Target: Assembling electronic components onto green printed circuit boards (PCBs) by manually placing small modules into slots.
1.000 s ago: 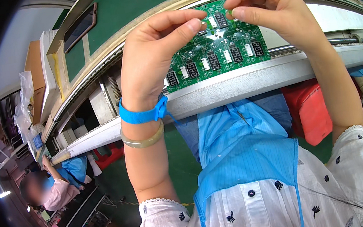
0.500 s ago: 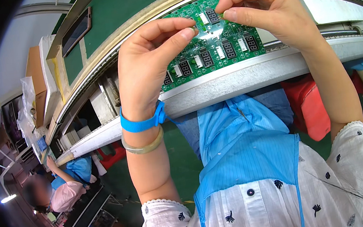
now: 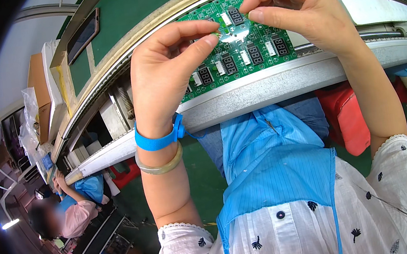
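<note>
Left hand (image 3: 160, 63): grip narrowed to thumb and forefinger, tips nearly meeting over the upper part of a green circuit board (image 3: 237, 45). Possibly pinching something tiny; too small to tell. Right hand (image 3: 314, 14): grip likewise narrowed to thumb and forefinger, tips just beside the upper digit display (image 3: 235, 16). Speck of green by the thumb; cannot tell whether held or on the board behind.

Under both hands: the board, lying flat along the track, more dark displays in a row toward its near edge, white connectors (image 3: 245, 57) beside them.

Step in hand, by judgement: fine two-handed fingertip work with small parts on the board's upper half. Next move, also by judgement: calls for steady wrists, careful lining-up and light pressure, without knocking neighbouring connectors.

Further out: blue wristband (image 3: 156, 139) and pale bangle (image 3: 161, 166) on the left arm. Broad metal rail (image 3: 240, 92) just nearer than the board. Beyond the track, green bench (image 3: 143, 12), phone (image 3: 83, 36) at upper left. Below the rail, blue apron (image 3: 275, 169); to its right, red plastic seat (image 3: 347, 119). Far left, co-worker (image 3: 80, 218) in pink and blue.
</note>
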The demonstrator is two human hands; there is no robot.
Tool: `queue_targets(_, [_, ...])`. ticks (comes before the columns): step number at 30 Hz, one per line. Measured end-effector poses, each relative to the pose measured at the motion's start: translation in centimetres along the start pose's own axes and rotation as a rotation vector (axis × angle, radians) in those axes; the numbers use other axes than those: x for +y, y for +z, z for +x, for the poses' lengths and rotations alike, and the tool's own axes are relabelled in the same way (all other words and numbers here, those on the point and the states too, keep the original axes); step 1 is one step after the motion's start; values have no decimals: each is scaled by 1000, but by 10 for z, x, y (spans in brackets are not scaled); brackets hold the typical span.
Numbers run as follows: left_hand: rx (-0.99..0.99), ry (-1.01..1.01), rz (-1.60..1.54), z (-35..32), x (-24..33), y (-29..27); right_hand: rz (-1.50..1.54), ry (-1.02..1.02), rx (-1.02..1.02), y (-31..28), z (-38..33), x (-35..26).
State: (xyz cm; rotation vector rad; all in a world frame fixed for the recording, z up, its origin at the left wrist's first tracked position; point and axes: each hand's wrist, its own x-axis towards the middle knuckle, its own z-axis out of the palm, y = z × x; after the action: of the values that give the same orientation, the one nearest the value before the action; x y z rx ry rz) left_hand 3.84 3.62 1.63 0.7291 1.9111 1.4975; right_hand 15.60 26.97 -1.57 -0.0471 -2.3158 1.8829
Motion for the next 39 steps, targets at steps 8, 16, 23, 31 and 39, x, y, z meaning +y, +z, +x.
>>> queue_targets(8, [30, 99, 24, -1, -3, 5, -22, 14, 13, 1, -2, 1])
queue_targets(16, [40, 106, 54, -3, 3, 6, -20, 29, 15, 0, -2, 1])
queue_targets(23, [55, 92, 95, -6, 1, 5, -68, 22, 5, 0, -2, 0])
queue_targets(31, [76, 145, 194, -6, -7, 3, -398, -132, 57, 2, -10, -6])
queue_targets(39, [104, 475, 539, -3, -16, 6, -677, -321, -3, 6, -22, -21])
